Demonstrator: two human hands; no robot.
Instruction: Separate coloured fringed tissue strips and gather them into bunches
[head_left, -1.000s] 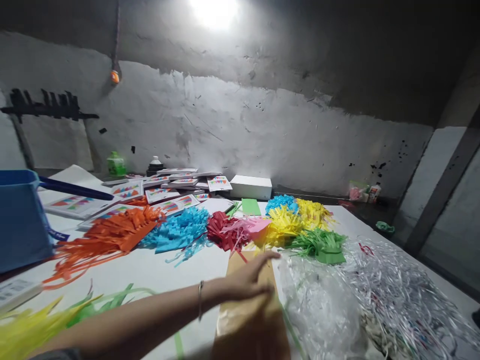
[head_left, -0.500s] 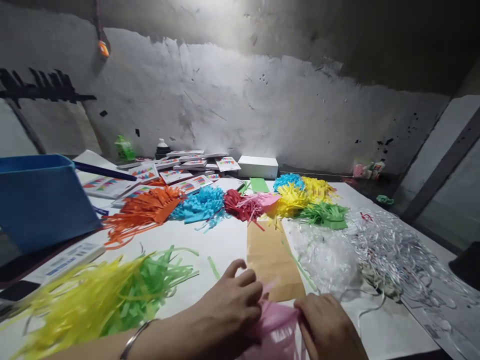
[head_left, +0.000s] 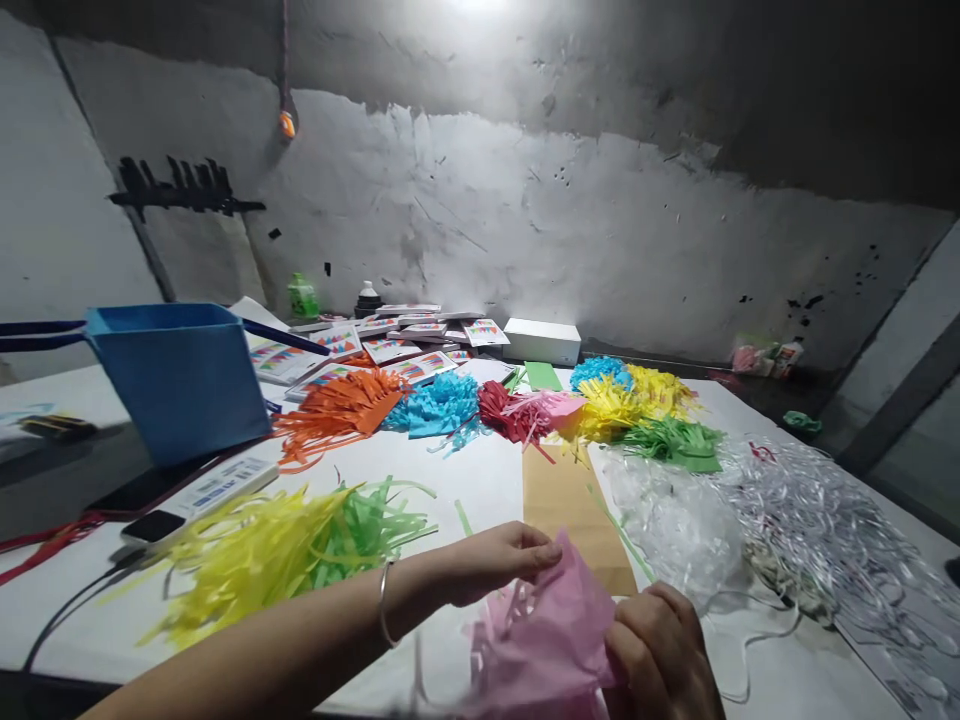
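Pink tissue paper (head_left: 559, 640) with a cut, stringy lower-left part hangs between my two hands at the bottom middle. My left hand (head_left: 499, 560), with a bangle on its wrist, pinches the top corner of the paper. On the right edge, my right hand (head_left: 660, 645) has its fingers curled around the paper. Just beyond lies a brown paper sheet (head_left: 574, 510) on the white table. To the left of my forearm rest yellow fringed tissue (head_left: 262, 560) and green fringed tissue (head_left: 367, 530).
A row of fringed tissue runs across the table: orange (head_left: 345, 410), blue (head_left: 435, 405), dark red (head_left: 514, 415), yellow (head_left: 607, 405) and green (head_left: 675, 440). Clear plastic (head_left: 679, 520) and silvery strips (head_left: 817, 530) lie right. A blue bin (head_left: 180, 390) stands left; printed packets (head_left: 420, 330) pile behind.
The view has swung left, showing more of the bin's side. My left hand has lifted and now pinches the pink paper's corner, which spreads wider between both hands.
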